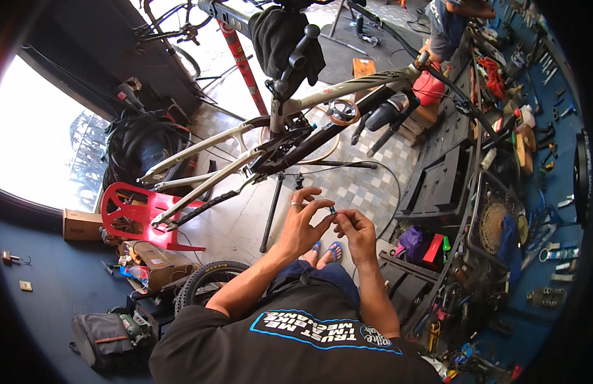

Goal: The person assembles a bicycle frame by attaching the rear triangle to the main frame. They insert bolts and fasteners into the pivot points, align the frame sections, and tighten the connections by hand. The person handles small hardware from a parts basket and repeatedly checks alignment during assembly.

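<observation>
In front of my body, both hands are raised and close together, below the bicycle frame. My left hand (301,225) pinches a small blue-and-dark part (332,210) between thumb and index finger; its other fingers are bent. My right hand (356,232) has thumb and fingertips pressed together right beside that part, at its lower end. Whether the right fingertips hold the same part or something smaller is hidden. Beyond my hands a beige bicycle frame (335,91) without wheels hangs in a clamp, with a black glove or cloth (277,45) by the clamp.
A red plastic chair (133,214) and cardboard boxes (82,224) stand at left, a bicycle tyre (197,285) by my left elbow. A dark workbench (431,185) and a blue tool wall (559,153) run along the right. Another person (447,29) stands at far right.
</observation>
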A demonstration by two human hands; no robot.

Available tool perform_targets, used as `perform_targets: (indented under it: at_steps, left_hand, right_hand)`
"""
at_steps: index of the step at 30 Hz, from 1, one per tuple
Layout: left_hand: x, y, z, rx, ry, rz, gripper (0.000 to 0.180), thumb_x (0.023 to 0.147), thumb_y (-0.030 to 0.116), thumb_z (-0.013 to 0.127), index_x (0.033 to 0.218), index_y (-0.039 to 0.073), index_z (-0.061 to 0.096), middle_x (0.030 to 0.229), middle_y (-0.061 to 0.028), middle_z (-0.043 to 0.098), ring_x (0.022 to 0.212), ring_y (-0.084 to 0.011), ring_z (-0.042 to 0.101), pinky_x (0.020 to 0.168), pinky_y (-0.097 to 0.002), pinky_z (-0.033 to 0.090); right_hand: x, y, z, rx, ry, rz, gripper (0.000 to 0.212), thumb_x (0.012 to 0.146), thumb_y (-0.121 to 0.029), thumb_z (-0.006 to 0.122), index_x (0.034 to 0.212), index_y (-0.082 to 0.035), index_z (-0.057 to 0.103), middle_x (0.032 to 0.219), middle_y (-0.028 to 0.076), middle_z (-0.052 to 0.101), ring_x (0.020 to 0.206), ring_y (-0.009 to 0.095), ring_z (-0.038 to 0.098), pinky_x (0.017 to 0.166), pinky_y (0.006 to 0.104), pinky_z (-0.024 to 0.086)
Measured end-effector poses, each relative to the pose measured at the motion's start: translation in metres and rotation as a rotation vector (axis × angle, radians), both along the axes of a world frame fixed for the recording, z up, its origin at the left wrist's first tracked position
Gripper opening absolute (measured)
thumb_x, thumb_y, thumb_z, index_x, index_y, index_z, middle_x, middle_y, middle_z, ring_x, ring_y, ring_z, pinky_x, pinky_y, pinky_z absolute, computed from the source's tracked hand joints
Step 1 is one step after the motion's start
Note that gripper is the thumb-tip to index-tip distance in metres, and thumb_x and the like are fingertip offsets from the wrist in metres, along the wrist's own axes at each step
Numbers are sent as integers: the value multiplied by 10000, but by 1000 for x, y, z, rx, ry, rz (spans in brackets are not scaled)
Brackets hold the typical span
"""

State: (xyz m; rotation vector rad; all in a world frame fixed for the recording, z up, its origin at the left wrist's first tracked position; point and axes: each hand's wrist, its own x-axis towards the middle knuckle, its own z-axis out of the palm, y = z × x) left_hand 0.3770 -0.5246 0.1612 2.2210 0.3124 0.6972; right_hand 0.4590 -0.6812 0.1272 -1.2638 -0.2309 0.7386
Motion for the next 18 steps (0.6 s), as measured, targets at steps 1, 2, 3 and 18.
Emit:
perform_targets:
  at_steps: [1, 2, 3, 18]
  left_hand:
    - [0, 1, 2, 26, 2, 21, 392, 785, 52, 885, 1148, 153, 774, 1325, -107, 572, 1091, -276, 575, 815, -353, 580]
    - [0, 2, 6, 24, 9, 44, 399, 775, 45, 887, 1142, 151, 772, 1316, -109, 576, 1105, -288, 563, 836, -366, 579]
    - [0, 3, 7, 25, 13, 62, 398, 776, 48, 887, 1142, 151, 771, 1319, -110, 574, 1103, -288, 561, 851, -373, 574]
    - [-13, 66, 2, 98, -11, 96, 370, 837, 82, 853, 1177, 157, 727, 1366, -115, 545, 1152, -306, 558, 916, -409, 555]
  right_hand:
    - [2, 7, 0, 20, 34, 33, 219, 1042, -178, 712, 1173, -3, 714, 979, 47, 755, 793, 98, 656, 695, 255, 522]
    - [5, 13, 2, 10, 33, 55, 227, 1047, -190, 708, 1164, 5, 714, 969, 54, 759, 783, 99, 649, 687, 256, 521]
    - [8, 16, 2, 11, 39, 81, 233, 1047, -196, 708, 1163, 6, 714, 965, 53, 759, 781, 99, 647, 686, 255, 520]
    - [-1, 91, 5, 163, 190, 63, 210, 1032, -152, 715, 1187, -11, 702, 946, 35, 724, 787, 85, 634, 658, 244, 505]
